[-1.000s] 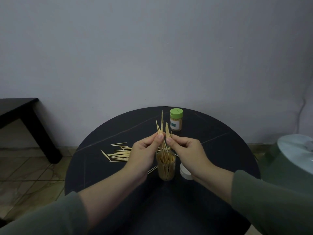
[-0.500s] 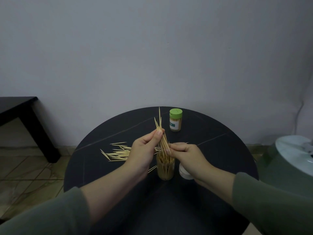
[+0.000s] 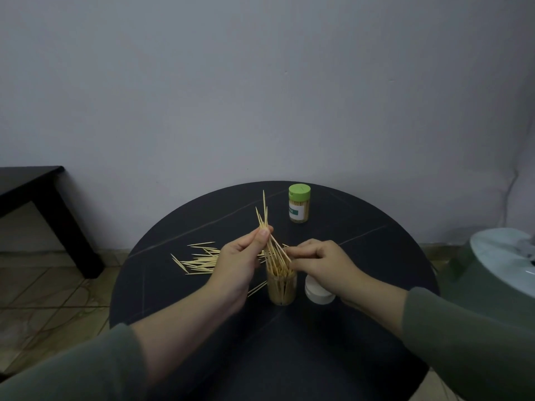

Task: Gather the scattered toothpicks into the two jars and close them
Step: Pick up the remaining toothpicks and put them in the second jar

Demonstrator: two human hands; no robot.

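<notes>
Green sleeves are seen nearest the camera, both forearms reaching out over the round black table (image 3: 179, 299). Just beyond them the open jar (image 3: 281, 289) stands upright, already well filled, with a white lid (image 3: 318, 292) lying just beside it on the right. A bundle of toothpicks (image 3: 270, 241) is pinched between thumb and fingertips of the left hand (image 3: 240, 264); its lower ends are set in the jar's mouth while its long axis leans up and away to the left, so the sticks must be brought upright before they can drop in. The mouth lies directly between the two hands, and the right hand (image 3: 321, 263) is the nearer to it: its curled fingers are held against the lower part of the bundle at the rim, though whether the sticks are actually pinched there cannot be told. Behind the left hand, loose toothpicks (image 3: 197, 261) are still scattered on the table, part of the heap being hidden by that hand. Farthest off, the green-capped jar (image 3: 299, 204) stands closed, well apart from both hands; its label is too small to be read.
</notes>
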